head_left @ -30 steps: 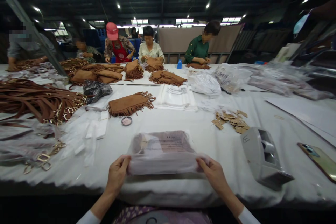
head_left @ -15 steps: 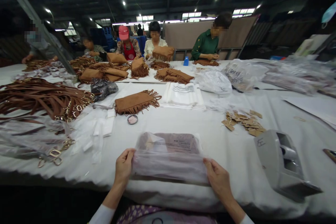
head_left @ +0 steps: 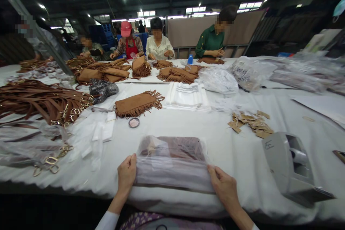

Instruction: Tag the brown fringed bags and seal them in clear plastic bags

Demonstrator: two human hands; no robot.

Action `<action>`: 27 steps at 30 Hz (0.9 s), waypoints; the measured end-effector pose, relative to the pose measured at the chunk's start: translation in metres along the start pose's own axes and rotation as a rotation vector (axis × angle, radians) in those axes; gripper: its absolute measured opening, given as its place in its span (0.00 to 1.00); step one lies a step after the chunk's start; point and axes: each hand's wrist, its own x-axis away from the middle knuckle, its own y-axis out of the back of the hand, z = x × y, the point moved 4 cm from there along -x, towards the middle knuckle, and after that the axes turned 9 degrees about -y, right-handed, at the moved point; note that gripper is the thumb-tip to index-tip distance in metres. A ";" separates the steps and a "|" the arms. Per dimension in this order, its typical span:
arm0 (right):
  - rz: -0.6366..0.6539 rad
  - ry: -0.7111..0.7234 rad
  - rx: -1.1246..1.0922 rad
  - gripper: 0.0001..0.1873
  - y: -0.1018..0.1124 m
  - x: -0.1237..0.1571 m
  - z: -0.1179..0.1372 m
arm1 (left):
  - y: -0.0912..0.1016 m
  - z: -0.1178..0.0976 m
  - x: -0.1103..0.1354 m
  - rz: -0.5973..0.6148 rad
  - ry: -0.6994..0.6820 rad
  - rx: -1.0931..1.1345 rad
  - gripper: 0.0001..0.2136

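A clear plastic bag (head_left: 172, 172) with printed text lies flat near the table's front edge, a brown bag showing through it. My left hand (head_left: 127, 172) pinches the plastic at its left side. At the right side my right hand (head_left: 222, 183) grips the plastic between thumb and fingers. The plastic's nearer part looks doubled and cloudy between both hands. Beyond it lies a brown fringed bag (head_left: 137, 104), with a small round dish (head_left: 134, 123) beside it.
Brown straps with gold clasps (head_left: 40, 100) are heaped at left. Right of my hands stand a grey tape dispenser (head_left: 288, 165) and several tan tags (head_left: 250, 122). White plastic bags (head_left: 187, 95) are stacked farther back. Co-workers handle brown bags across the table.
Both hands keep hold of the plastic bag, which shifts slightly. Across the table, a co-worker in white has lowered a fringed bag that was held up. The view has turned a little.
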 end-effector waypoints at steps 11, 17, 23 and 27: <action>0.033 -0.012 -0.010 0.27 -0.003 0.003 -0.005 | -0.004 0.007 0.001 0.124 -0.083 -0.184 0.17; 0.006 0.002 0.078 0.21 -0.010 0.000 -0.008 | -0.008 0.010 -0.006 0.252 -0.198 -0.402 0.16; -0.038 0.029 0.189 0.18 -0.015 0.008 -0.011 | 0.002 -0.075 0.029 -0.197 -0.739 -0.255 0.12; 0.007 0.009 0.286 0.18 -0.015 0.009 -0.006 | -0.047 -0.143 0.077 0.265 -1.239 -0.191 0.18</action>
